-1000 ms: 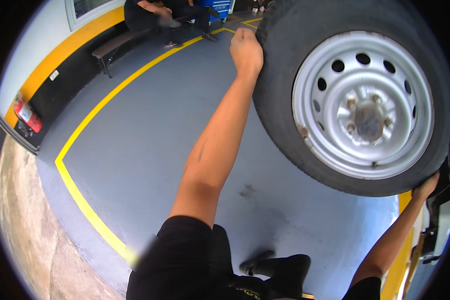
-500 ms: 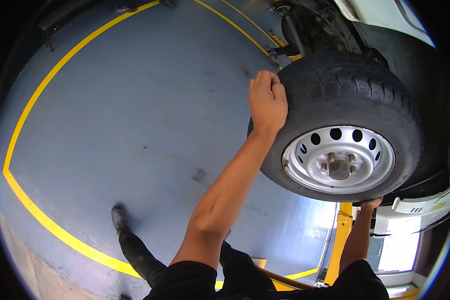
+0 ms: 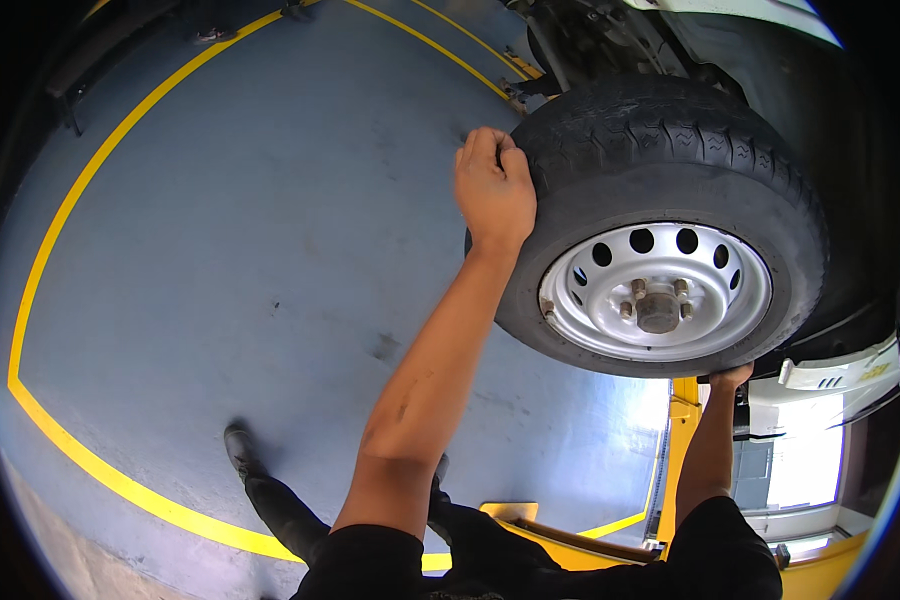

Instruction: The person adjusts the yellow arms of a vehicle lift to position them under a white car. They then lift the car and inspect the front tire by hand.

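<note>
A wheel (image 3: 660, 185), black tyre on a silver steel rim (image 3: 580, 310), sits at the right on a raised vehicle. Nuts surround its dull centre cap (image 3: 657, 312). With curled fingers, my left hand (image 3: 495, 190) grips the tyre's left side; its fingertips are partly out of sight. My right hand (image 3: 732, 376) holds the tyre's lower right edge, its fingers mostly hidden behind the rubber.
Beside and below the wheel are a yellow lift post (image 3: 679, 425) and a yellow lift arm (image 3: 560, 545). Vehicle underbody parts (image 3: 600, 45) show at the top. Yellow lines (image 3: 55, 225) mark the blue-grey floor (image 3: 270, 220).
The wheel and both hands sit further left and higher in view, as does much of the vehicle. My hands keep their places on the tyre. More of the yellow lift arm shows.
</note>
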Tool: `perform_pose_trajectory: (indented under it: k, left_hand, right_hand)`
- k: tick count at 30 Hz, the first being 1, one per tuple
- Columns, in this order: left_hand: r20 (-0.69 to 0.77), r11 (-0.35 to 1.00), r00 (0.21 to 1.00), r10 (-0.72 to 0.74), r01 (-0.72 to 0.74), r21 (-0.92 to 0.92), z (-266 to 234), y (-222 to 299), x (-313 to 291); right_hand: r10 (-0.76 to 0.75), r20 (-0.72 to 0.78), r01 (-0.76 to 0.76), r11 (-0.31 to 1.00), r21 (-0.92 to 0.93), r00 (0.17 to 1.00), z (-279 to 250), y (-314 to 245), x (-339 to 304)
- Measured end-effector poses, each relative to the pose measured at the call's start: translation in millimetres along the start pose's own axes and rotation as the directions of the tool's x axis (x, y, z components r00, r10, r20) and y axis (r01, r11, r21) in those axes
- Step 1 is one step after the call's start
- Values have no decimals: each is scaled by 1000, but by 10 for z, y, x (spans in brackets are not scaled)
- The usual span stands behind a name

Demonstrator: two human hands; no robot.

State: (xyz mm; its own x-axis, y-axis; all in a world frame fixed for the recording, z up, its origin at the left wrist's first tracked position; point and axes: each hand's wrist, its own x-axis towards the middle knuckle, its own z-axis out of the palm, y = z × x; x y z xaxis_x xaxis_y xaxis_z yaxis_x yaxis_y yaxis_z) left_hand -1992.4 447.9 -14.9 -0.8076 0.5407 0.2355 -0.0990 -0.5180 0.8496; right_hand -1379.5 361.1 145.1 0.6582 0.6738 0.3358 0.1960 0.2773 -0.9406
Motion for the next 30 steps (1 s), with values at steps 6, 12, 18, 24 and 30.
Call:
perform_pose_trajectory:
  k: [6,12,18,24,30]
  left_hand:
    - [82,986,983,-166,167,-7,-6,-13,235]
    - [49,999,998,-43,44,-16,-55,-8,22]
    - [64,986,984,-166,165,34,-4,21,190]
    - [45,996,995,-85,85,9,-50,4,123]
    - [41,992,991,-129,129,19,72,39,146]
  right_hand:
    - [16,66,-22,996,88,998,195,-23,-188]
    - [110,-1,-110,991,79,994,156,17,-181]
    - [35,-34,-32,997,69,999,31,-17,-160]
    - [2,-44,0,999,49,999,286,-8,-214]
    - [82,-38,-77,988,132,996,9,17,-90]
